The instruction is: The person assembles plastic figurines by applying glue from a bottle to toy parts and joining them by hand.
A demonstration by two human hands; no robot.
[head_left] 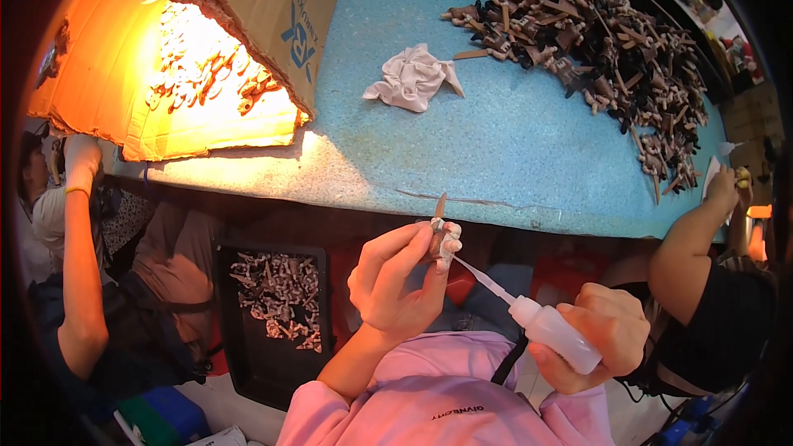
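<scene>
Left hand (395, 281): pinched on a small figure (450, 241) | right hand (610, 334): wrapped round a white squeeze bottle (555, 335) (long nozzle (486, 280) pointing at the figure) | worktop (496, 157): just beyond

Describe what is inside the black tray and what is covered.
The black tray holds many small brown and whitish pieces; its bare bottom shows at the near end. Anything beneath the pieces is hidden.

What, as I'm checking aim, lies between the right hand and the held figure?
The head view shows a white bottle, its thin spout pointing toward the figure.
</scene>
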